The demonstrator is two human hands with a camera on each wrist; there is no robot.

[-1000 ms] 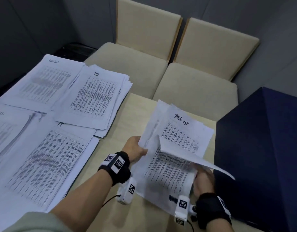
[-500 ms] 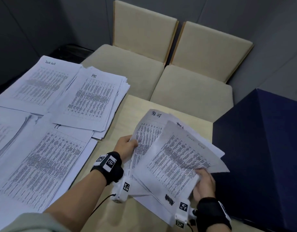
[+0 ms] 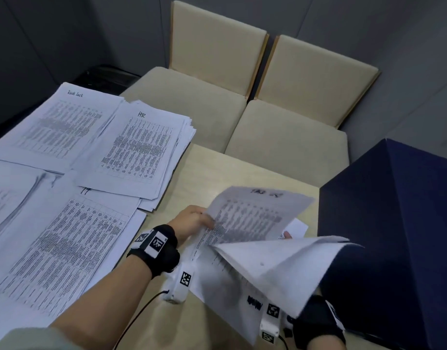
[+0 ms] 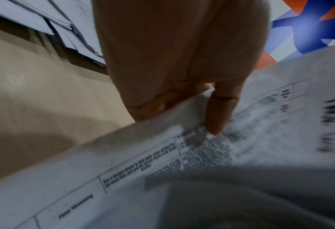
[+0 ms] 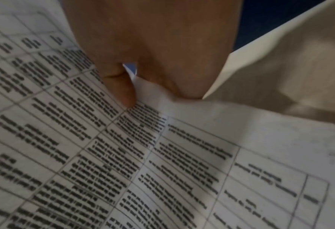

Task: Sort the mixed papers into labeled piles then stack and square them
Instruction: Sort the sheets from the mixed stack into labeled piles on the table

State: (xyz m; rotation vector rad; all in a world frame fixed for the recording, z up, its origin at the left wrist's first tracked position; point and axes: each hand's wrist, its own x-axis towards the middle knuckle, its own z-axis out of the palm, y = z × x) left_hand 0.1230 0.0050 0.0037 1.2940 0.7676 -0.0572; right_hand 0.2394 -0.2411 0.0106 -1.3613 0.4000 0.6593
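Observation:
My left hand [image 3: 204, 221] grips the left edge of a printed sheet [image 3: 250, 218] with a blurred handwritten heading, lifted off the table near its right end. In the left wrist view the thumb [image 4: 217, 111] lies on that sheet [image 4: 162, 162]. Another sheet [image 3: 280, 269] is turned blank side up and covers most of my right hand [image 3: 287, 234]; only a fingertip shows. The right wrist view shows my right hand [image 5: 135, 86] pinching printed paper [image 5: 143, 155] between thumb and fingers. Sorted piles lie to the left: "Task list" [image 3: 58, 122], "HR" [image 3: 141, 147] and "IT" [image 3: 66, 248].
A further pile [image 3: 5, 198] lies at the far left edge. Two beige chairs [image 3: 192, 104] [image 3: 293, 137] stand beyond the wooden table [image 3: 217, 173]. A tall dark blue box [image 3: 394, 223] stands close on the right. A small white slip [image 3: 296, 227] lies by it.
The sheet in my right hand has turned over from printed side up to blank side up, swinging right. My left hand has lifted the headed sheet higher off the table.

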